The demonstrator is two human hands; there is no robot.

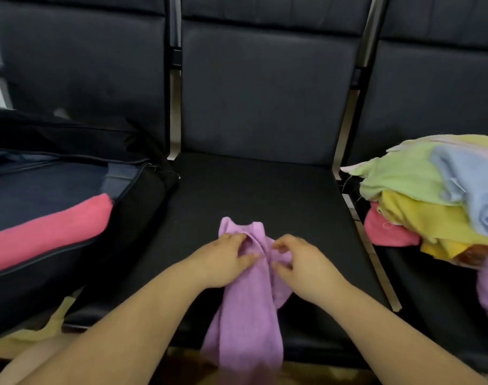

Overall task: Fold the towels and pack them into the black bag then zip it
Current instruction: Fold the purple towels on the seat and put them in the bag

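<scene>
Purple terry cloth, the towel (248, 298) lies bunched lengthwise on the middle seat (306, 195), its near end spilling over the seat's front edge toward the floor. Both hands are on its far end: the left hand (226, 259) pinches a ridge of cloth with thumb and fingers, and the right hand (301, 262) grips a fold just beside it. The towel looks light, limp and slightly grippy, so it should sag wherever unsupported; holding two corners or an edge and spreading it flat would likely fold more neatly than gripping the bunch. On the left seat the black bag (142, 215) is open, a folded pink towel (45, 232) inside. A loose towel pile (431, 195) waits on the right seat.
</scene>
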